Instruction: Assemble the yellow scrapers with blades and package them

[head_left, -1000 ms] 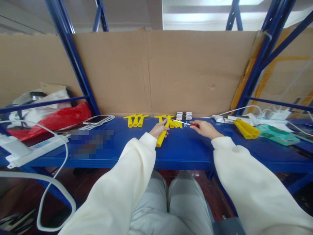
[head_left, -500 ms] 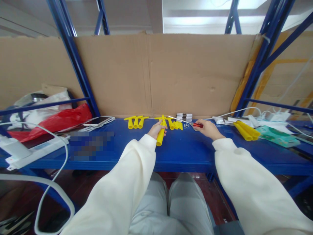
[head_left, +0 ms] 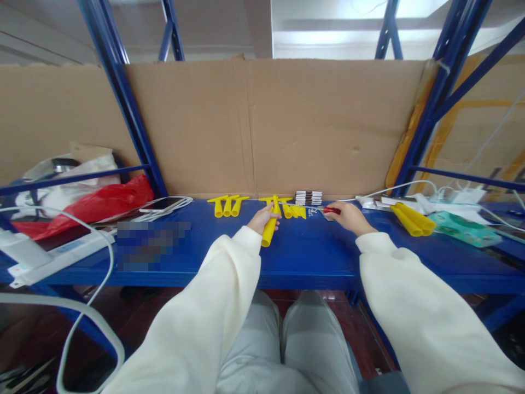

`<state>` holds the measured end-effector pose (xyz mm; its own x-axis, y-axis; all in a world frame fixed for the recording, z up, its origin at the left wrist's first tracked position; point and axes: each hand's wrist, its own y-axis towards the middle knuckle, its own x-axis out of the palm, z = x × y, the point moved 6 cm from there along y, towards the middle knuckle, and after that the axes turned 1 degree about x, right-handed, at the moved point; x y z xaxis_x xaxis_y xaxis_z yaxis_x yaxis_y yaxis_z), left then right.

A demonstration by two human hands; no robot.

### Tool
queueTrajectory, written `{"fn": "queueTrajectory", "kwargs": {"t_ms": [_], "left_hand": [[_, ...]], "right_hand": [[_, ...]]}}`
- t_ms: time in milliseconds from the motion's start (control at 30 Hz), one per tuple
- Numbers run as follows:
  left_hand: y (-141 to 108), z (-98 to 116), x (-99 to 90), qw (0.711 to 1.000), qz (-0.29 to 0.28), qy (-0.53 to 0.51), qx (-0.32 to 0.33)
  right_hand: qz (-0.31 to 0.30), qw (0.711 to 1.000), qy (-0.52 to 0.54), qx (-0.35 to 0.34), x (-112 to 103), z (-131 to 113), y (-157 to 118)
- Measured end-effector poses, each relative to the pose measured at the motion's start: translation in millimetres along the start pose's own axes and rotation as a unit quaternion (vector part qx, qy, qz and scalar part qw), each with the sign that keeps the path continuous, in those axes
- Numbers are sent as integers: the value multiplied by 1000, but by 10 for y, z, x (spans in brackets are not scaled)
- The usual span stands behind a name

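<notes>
My left hand (head_left: 259,220) is closed round a yellow plastic tube (head_left: 268,234) with a crosspiece at its far end. In my right hand (head_left: 349,217) is a screwdriver (head_left: 330,210), held by its red handle. Its thin shaft points left, and the tip reaches the top of the held tube; whether it touches is too small to tell. Behind the hands lie small yellow pieces (head_left: 298,212) and a stack of white-and-black parts (head_left: 308,197). To the left, three yellow T-shaped tubes (head_left: 227,207) stand in a row.
Cardboard (head_left: 287,126) walls off the back of the blue bench (head_left: 307,257). Two yellow tubes (head_left: 412,220) and a green packet (head_left: 465,230) lie at the right. A phone (head_left: 162,204) with a white cable, a red bag (head_left: 110,205) and a power strip (head_left: 61,257) occupy the left.
The screwdriver's shaft has swung down from a slant to nearly level, with its tip now at the top of the yellow tube. My left hand has hardly moved.
</notes>
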<state>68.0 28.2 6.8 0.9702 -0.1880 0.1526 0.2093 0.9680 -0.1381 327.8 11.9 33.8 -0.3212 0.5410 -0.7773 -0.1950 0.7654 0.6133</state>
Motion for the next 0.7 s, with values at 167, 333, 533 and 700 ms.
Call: {"fn": "queueTrajectory", "kwargs": {"t_ms": [167, 333, 533, 700], "left_hand": [[-19, 3, 5, 1000, 1, 1, -2], [-19, 7, 1, 1000, -1, 6, -1], [-29, 15, -10, 1000, 5, 17, 4], [-5, 12, -24, 1000, 2, 17, 4]], "right_hand": [[13, 1000, -9, -15, -8, -3, 0], [12, 999, -33, -19, -35, -39, -13], [17, 997, -66, -35, -82, -92, -20], [15, 994, -95, -43, -109, -141, -22]]}}
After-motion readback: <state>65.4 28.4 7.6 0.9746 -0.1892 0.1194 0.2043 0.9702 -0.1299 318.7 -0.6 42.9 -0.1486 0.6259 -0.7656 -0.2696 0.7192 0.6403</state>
